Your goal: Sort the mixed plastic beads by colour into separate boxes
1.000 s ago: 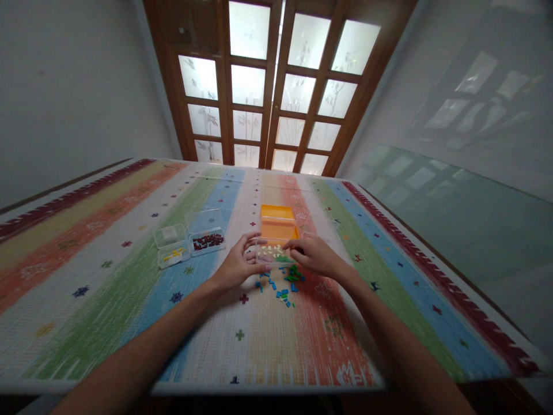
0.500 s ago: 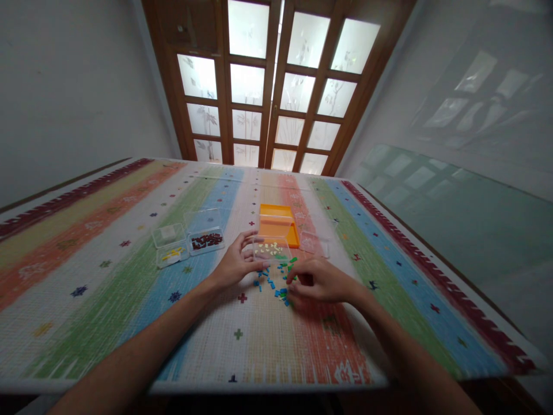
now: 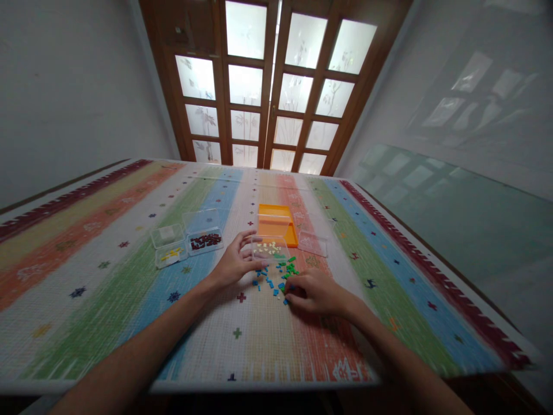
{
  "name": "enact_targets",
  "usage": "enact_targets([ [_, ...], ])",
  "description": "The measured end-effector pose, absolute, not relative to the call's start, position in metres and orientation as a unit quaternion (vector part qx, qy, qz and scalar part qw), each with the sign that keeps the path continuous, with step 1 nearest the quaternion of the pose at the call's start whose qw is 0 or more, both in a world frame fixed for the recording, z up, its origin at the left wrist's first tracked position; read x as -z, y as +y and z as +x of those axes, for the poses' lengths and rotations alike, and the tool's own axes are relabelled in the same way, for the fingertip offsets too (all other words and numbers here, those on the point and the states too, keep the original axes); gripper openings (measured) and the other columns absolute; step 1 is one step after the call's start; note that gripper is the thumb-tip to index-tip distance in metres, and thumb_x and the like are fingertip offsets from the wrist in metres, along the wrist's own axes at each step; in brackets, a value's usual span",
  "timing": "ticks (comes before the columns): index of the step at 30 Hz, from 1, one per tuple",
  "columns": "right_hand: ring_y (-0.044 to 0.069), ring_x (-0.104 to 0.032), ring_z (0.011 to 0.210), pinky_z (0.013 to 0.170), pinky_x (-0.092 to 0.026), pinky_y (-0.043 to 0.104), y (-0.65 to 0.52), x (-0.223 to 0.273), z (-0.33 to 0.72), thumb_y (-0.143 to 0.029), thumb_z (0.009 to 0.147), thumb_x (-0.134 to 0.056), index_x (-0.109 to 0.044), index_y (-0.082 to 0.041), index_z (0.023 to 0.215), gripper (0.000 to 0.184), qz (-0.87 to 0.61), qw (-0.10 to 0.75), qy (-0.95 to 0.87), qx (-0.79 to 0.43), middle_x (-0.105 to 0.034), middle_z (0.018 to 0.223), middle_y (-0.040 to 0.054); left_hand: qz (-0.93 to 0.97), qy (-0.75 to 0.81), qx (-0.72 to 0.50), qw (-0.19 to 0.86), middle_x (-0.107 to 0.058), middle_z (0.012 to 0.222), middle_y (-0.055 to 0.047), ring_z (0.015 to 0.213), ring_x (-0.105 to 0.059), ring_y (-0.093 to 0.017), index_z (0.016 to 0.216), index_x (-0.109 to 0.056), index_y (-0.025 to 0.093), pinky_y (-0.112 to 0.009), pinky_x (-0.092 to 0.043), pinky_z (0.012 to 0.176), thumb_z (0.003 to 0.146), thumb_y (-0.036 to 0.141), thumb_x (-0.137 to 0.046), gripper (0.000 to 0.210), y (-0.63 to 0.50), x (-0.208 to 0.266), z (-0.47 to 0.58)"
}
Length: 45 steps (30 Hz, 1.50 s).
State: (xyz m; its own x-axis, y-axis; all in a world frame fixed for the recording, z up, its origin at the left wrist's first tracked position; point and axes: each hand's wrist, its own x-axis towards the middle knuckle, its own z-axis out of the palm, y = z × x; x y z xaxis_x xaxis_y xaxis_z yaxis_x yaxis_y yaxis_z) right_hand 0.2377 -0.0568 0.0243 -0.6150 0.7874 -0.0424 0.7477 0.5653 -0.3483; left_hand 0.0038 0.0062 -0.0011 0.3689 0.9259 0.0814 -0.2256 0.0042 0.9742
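Observation:
My left hand (image 3: 237,257) grips the left side of a clear plastic box (image 3: 283,249), thumb along its near edge and fingers behind. Small pale cream pieces (image 3: 268,248) lie inside that box. Just in front of it, small blue pieces (image 3: 270,284) and green pieces (image 3: 292,268) are scattered loose on the striped tablecloth. My right hand (image 3: 311,291) is down at the right edge of this scatter, fingertips pinched together at the blue and green pieces. Whatever sits between those fingertips is too small or hidden to make out.
Behind the clear box stands an open orange case (image 3: 276,208). A clear lid (image 3: 313,243) lies to its right. Toward the left are an open box of dark red pieces (image 3: 206,240) and an open box with yellow pieces (image 3: 171,253). The striped tablecloth (image 3: 207,340) covers the table.
My right hand has shifted slightly down and turned, uncovering more green pieces at the right of the scatter. The left hand keeps its hold on the clear box.

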Motion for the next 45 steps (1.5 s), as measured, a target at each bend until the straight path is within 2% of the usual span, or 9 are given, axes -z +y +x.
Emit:
enact_targets([
  [11,0.015,-0.055,0.063,0.061,-0.032,0.025,-0.056,-0.025,0.242,-0.021,0.084,-0.061,-0.071,-0.017,0.082,0.011,-0.443,0.054,-0.882,-0.155,-0.069,0.070,0.0035,0.536,0.322,-0.457,0.633,-0.053,0.135,-0.014,0.090,-0.071,-0.020,0.126,-0.050,0.023,-0.044,-0.060,0.087,0.061,0.015,-0.089,0.076,0.006,0.000,0.003],
  [17,0.014,-0.056,0.064,0.061,-0.031,0.025,-0.057,-0.022,0.241,-0.023,0.087,-0.059,-0.073,-0.018,0.091,0.015,-0.449,0.072,-0.880,-0.138,-0.069,0.071,0.0032,0.534,0.322,-0.458,0.633,-0.054,0.133,-0.014,0.090,-0.071,-0.021,0.127,-0.050,0.023,-0.044,-0.060,0.087,0.060,0.014,-0.090,0.078,0.007,0.001,0.003],
  [25,0.015,-0.057,0.063,0.060,-0.031,0.025,-0.057,-0.020,0.238,-0.019,0.085,-0.059,-0.074,-0.018,0.088,0.015,-0.446,0.046,-0.884,-0.134,-0.071,0.073,0.0047,0.536,0.324,-0.459,0.630,-0.054,0.134,-0.015,0.090,-0.071,-0.020,0.127,-0.052,0.023,-0.043,-0.060,0.085,0.060,0.014,-0.090,0.077,0.006,-0.001,0.003],
  [35,0.014,-0.059,0.064,0.063,-0.036,0.025,-0.055,-0.016,0.239,-0.015,0.087,-0.058,-0.074,-0.019,0.091,0.018,-0.433,0.056,-0.886,-0.154,-0.071,0.075,0.0045,0.533,0.318,-0.460,0.634,-0.055,0.134,-0.014,0.091,-0.071,-0.021,0.128,-0.052,0.024,-0.044,-0.060,0.086,0.061,0.014,-0.089,0.078,0.006,0.001,0.002],
  [38,0.013,-0.055,0.063,0.063,-0.035,0.024,-0.055,-0.025,0.240,-0.017,0.087,-0.057,-0.070,-0.017,0.093,0.014,-0.440,0.079,-0.878,-0.171,-0.066,0.070,0.0018,0.536,0.322,-0.457,0.633,-0.054,0.134,-0.013,0.091,-0.071,-0.021,0.128,-0.052,0.024,-0.046,-0.059,0.088,0.061,0.013,-0.089,0.077,0.005,0.000,0.003],
  [45,0.010,-0.045,0.056,0.057,-0.033,0.022,-0.036,-0.049,0.246,-0.019,0.084,-0.057,-0.063,-0.017,0.091,0.009,-0.441,0.192,-0.846,-0.230,-0.053,0.064,-0.0042,0.536,0.322,-0.455,0.634,-0.054,0.133,-0.014,0.088,-0.071,-0.019,0.126,-0.051,0.023,-0.045,-0.059,0.089,0.060,0.015,-0.090,0.077,0.006,0.000,0.004],
])
